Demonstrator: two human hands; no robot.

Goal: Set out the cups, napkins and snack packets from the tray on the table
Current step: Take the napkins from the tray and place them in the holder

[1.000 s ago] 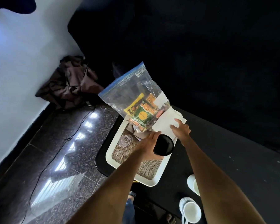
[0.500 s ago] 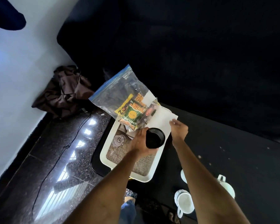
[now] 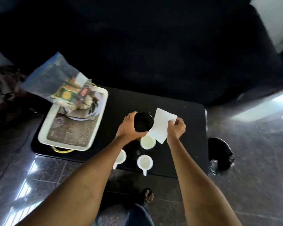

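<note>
The left hand [image 3: 129, 126] is curled round a black cup [image 3: 143, 122], fingers clamped on its wall, holding it upright over the black table [image 3: 186, 144]; whether its base touches the surface cannot be told, the hand covering it. The right hand [image 3: 176, 128] pinches a white napkin [image 3: 161, 126] by its right edge between thumb and curled fingers; the napkin hangs beside the black cup, its lower corner just over a white cup [image 3: 147, 142].

Three white cups stand on the near part of the table: that one, a second with its handle toward the viewer [image 3: 145, 162], and a third [image 3: 121, 158] partly hidden behind the left forearm; this suggests the cups are being grouped together, with the black one probably meant to join them.

The white tray [image 3: 44, 132] sits at the table's left end, well apart from the hands; it carries a woven mat, a small glass piece [image 3: 59, 121] and what appears to be a plate with items on it, too blurred to name. A clear zip bag [image 3: 55, 84] holding the snack packets [image 3: 66, 94] leans over the tray's far corner; those are not yet set out.

Judgement: task roughly half done; holding cup and napkin at once suggests they are to be placed as a pair; risk of the napkin dipping into the open white cup beneath it.
</note>
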